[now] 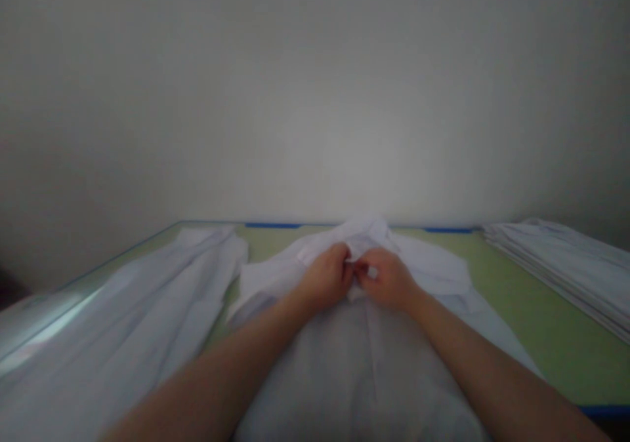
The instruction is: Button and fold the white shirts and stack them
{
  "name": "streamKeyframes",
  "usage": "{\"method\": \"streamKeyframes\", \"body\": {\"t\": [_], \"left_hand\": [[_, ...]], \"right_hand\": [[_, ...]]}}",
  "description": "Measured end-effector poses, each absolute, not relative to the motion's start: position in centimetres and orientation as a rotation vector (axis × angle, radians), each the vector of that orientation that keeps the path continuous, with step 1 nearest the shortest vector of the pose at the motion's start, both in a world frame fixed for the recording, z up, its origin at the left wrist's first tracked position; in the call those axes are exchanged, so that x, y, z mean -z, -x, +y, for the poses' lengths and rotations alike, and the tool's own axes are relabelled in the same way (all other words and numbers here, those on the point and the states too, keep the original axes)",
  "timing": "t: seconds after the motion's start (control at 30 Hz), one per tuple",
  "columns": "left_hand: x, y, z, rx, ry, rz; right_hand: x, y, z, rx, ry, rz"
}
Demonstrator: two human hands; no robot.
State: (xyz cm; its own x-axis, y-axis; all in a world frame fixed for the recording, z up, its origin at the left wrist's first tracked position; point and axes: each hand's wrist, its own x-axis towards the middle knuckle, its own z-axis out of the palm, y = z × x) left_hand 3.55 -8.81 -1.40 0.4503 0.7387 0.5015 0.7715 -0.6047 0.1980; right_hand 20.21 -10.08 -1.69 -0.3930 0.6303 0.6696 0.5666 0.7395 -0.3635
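Observation:
A white shirt [423, 265] lies flat on the green table [541, 317], its collar toward the far wall. My left hand [327, 275] and my right hand [386, 278] meet at the middle of the shirt just below the collar. Both hands are closed in a pinch on the shirt's front edges near the top. What sits between the fingertips is too small to make out.
More white cloth [147, 317] lies spread along the left side of the table. A stack of folded white garments [566, 265] sits at the right rear. A plain wall rises right behind the table's far edge.

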Motion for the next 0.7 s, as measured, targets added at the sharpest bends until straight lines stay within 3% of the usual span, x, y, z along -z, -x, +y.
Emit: {"method": "streamKeyframes", "body": {"t": [0.27,0.7], "left_hand": [[1.0,-3.3,-9.0,0.896,2.638,-1.354],[1.3,-2.7,-8.7,1.112,2.78,-1.08]], "right_hand": [[2.3,-20.6,-9.2,-0.294,0.804,-1.963],[1.7,-21.2,-9.0,0.02,0.898,-1.913]]}}
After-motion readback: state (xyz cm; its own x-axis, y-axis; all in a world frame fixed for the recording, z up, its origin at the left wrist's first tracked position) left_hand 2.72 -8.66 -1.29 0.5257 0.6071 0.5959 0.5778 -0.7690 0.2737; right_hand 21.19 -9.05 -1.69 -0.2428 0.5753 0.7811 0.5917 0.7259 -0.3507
